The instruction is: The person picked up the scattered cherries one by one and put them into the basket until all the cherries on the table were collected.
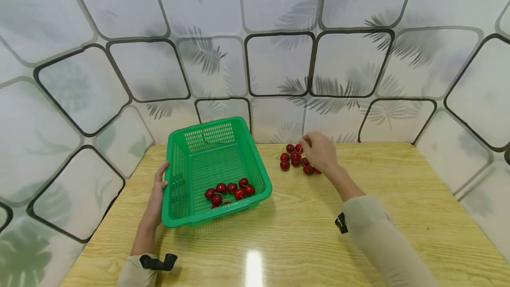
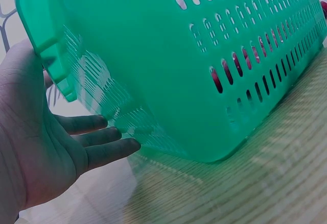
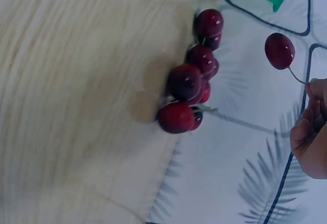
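My right hand pinches the stem of a dark red cherry, which hangs from the fingertips in the right wrist view. Close by, a loose cluster of cherries lies on the table, partly hidden by this hand in the head view. To the left, a green plastic basket with slotted walls has several cherries gathered at its near end. My left hand is at the basket's left side, touching its rim, with three fingers extended beside the outer wall.
The wooden table meets a patterned backdrop along its back edge, just behind the cherry cluster. The backdrop also closes in both sides. A strip of wood lies between basket and cluster.
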`<state>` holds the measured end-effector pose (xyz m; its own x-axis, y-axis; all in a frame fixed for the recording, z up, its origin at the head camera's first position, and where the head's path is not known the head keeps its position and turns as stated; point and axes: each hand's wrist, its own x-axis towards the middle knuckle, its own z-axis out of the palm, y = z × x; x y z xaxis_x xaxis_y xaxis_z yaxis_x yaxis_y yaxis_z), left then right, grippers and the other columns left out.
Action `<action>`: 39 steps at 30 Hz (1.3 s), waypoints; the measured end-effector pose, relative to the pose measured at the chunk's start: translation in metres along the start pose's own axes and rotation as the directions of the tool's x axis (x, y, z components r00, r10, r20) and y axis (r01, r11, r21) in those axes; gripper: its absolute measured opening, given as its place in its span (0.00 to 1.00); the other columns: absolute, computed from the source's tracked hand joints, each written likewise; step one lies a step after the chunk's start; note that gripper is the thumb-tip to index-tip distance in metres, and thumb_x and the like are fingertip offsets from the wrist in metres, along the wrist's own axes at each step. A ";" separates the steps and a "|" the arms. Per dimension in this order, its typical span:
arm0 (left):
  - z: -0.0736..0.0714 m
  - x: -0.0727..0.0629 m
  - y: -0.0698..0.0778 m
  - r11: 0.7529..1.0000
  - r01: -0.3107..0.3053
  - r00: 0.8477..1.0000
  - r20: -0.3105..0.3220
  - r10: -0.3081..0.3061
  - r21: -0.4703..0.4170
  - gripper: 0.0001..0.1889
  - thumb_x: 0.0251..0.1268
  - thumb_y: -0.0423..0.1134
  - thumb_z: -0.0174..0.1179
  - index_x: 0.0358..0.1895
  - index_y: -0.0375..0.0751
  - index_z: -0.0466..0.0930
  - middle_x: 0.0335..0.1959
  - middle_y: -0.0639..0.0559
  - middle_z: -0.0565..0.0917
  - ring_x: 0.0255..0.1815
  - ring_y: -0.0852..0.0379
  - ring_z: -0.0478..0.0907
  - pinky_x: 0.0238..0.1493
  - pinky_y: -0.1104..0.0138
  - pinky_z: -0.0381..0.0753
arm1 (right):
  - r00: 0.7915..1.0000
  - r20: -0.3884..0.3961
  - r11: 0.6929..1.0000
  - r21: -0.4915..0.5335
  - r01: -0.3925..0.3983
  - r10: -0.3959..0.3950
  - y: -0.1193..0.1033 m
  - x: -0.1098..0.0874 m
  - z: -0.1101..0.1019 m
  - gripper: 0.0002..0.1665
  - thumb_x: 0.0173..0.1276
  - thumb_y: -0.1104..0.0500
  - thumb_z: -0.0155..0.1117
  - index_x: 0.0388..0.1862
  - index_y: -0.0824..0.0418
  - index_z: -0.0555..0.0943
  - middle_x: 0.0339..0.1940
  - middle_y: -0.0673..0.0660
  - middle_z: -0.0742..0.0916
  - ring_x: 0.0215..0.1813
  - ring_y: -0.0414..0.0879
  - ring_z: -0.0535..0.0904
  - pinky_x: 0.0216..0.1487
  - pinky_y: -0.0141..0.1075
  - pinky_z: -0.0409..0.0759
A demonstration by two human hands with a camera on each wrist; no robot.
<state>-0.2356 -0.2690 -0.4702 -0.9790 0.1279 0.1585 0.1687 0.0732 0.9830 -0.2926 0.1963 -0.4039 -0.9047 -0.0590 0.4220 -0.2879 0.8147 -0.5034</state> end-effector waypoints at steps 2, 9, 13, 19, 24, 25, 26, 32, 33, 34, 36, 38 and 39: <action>0.000 0.000 0.000 1.000 -0.002 1.000 -0.001 0.002 -0.001 0.29 0.80 0.44 0.26 0.81 0.57 0.36 0.80 0.45 0.32 0.67 0.50 0.51 0.52 0.73 0.67 | 1.000 -0.015 1.000 -0.002 0.024 -0.024 -0.009 0.001 0.001 0.12 0.73 0.59 0.60 0.42 0.67 0.85 0.38 0.62 0.85 0.40 0.55 0.80 0.41 0.49 0.78; -0.001 0.000 -0.001 1.000 -0.005 1.000 -0.004 0.005 0.003 0.29 0.80 0.44 0.27 0.81 0.57 0.36 0.80 0.45 0.32 0.67 0.51 0.50 0.54 0.72 0.64 | 0.988 -0.104 0.992 0.047 0.115 -0.110 -0.042 0.006 0.006 0.09 0.71 0.59 0.63 0.39 0.65 0.86 0.33 0.59 0.86 0.34 0.52 0.80 0.36 0.47 0.77; -0.001 -0.001 -0.001 1.000 -0.012 1.000 -0.002 0.012 -0.002 0.29 0.80 0.44 0.26 0.81 0.57 0.36 0.80 0.45 0.32 0.68 0.50 0.48 0.54 0.71 0.62 | 0.974 -0.141 0.973 0.124 0.193 -0.175 -0.066 0.008 0.014 0.09 0.72 0.61 0.61 0.39 0.66 0.85 0.30 0.59 0.87 0.27 0.50 0.78 0.32 0.43 0.76; -0.002 -0.002 -0.001 1.000 -0.029 1.000 0.006 0.029 -0.001 0.29 0.81 0.44 0.26 0.81 0.54 0.35 0.80 0.42 0.32 0.65 0.52 0.52 0.53 0.72 0.67 | 0.950 -0.151 0.919 0.251 0.303 -0.272 -0.105 0.005 0.033 0.08 0.72 0.65 0.59 0.36 0.67 0.84 0.28 0.58 0.87 0.25 0.45 0.77 0.30 0.38 0.76; -0.001 0.000 -0.001 1.000 -0.017 1.000 -0.001 0.017 -0.001 0.29 0.81 0.44 0.26 0.81 0.55 0.36 0.80 0.43 0.33 0.66 0.50 0.51 0.52 0.72 0.67 | 0.935 -0.077 0.892 0.283 0.353 -0.346 -0.132 0.000 0.054 0.08 0.72 0.66 0.59 0.37 0.68 0.84 0.24 0.56 0.84 0.22 0.42 0.72 0.29 0.33 0.74; -0.001 0.000 -0.001 1.000 -0.017 1.000 -0.001 0.017 -0.002 0.29 0.81 0.43 0.27 0.81 0.54 0.36 0.80 0.43 0.33 0.66 0.50 0.51 0.52 0.72 0.67 | 0.935 -0.049 0.893 0.280 0.352 -0.352 -0.136 -0.001 0.058 0.08 0.72 0.66 0.59 0.37 0.69 0.84 0.24 0.56 0.83 0.22 0.41 0.71 0.29 0.32 0.73; -0.002 0.000 -0.001 1.000 -0.021 1.000 0.001 0.021 0.000 0.29 0.81 0.43 0.26 0.81 0.54 0.36 0.80 0.43 0.33 0.66 0.49 0.52 0.52 0.72 0.68 | 0.934 -0.019 0.899 0.267 0.348 -0.356 -0.140 -0.001 0.062 0.09 0.73 0.66 0.58 0.38 0.69 0.84 0.23 0.56 0.83 0.22 0.41 0.71 0.29 0.32 0.73; -0.002 0.000 -0.001 0.999 -0.035 0.999 0.009 0.035 0.003 0.29 0.81 0.42 0.26 0.81 0.51 0.36 0.79 0.41 0.34 0.64 0.49 0.54 0.51 0.72 0.69 | 0.941 0.184 0.955 0.147 0.258 -0.283 -0.152 0.001 0.082 0.12 0.76 0.65 0.53 0.34 0.67 0.82 0.22 0.55 0.81 0.21 0.39 0.67 0.28 0.31 0.72; -0.002 0.000 -0.001 0.999 -0.033 0.999 0.008 0.033 0.002 0.29 0.81 0.42 0.26 0.81 0.52 0.36 0.79 0.41 0.34 0.64 0.49 0.54 0.51 0.72 0.69 | 0.942 0.208 0.962 0.124 0.242 -0.264 -0.153 0.002 0.084 0.13 0.76 0.65 0.52 0.32 0.65 0.81 0.20 0.54 0.79 0.20 0.39 0.66 0.27 0.31 0.70; -0.002 0.000 -0.001 0.999 -0.033 0.999 0.007 0.033 0.005 0.29 0.81 0.42 0.26 0.81 0.52 0.36 0.80 0.42 0.34 0.65 0.48 0.53 0.51 0.72 0.69 | 0.943 0.225 0.969 0.098 0.227 -0.244 -0.154 0.003 0.087 0.15 0.76 0.65 0.52 0.28 0.64 0.79 0.18 0.53 0.77 0.20 0.40 0.65 0.26 0.31 0.68; -0.002 0.000 -0.001 0.999 -0.033 0.999 0.004 0.033 0.005 0.29 0.81 0.42 0.26 0.81 0.52 0.36 0.80 0.42 0.34 0.66 0.46 0.52 0.51 0.72 0.68 | 0.945 0.250 0.978 0.056 0.203 -0.211 -0.154 0.004 0.093 0.18 0.75 0.66 0.51 0.21 0.60 0.73 0.15 0.51 0.71 0.19 0.40 0.62 0.22 0.31 0.64; -0.001 0.000 -0.001 1.000 -0.030 1.000 0.001 0.030 0.006 0.29 0.81 0.42 0.26 0.81 0.52 0.36 0.80 0.43 0.33 0.67 0.45 0.51 0.52 0.72 0.67 | 0.946 0.271 0.984 0.030 0.176 -0.177 -0.153 0.005 0.099 0.22 0.75 0.67 0.51 0.17 0.58 0.67 0.14 0.49 0.67 0.18 0.40 0.60 0.20 0.31 0.61; -0.001 0.000 -0.002 1.000 -0.025 1.000 0.000 0.025 0.005 0.29 0.81 0.42 0.26 0.81 0.53 0.36 0.80 0.43 0.33 0.67 0.45 0.50 0.52 0.71 0.67 | 0.946 0.282 0.987 0.027 0.160 -0.161 -0.153 0.005 0.101 0.23 0.74 0.67 0.51 0.16 0.57 0.65 0.13 0.49 0.66 0.17 0.40 0.60 0.19 0.31 0.61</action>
<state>-0.2365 -0.2703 -0.4717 -0.9745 0.1296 0.1830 0.1937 0.0754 0.9781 -0.2853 0.0128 -0.4011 -0.8980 -0.3497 0.2672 -0.4371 0.7788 -0.4499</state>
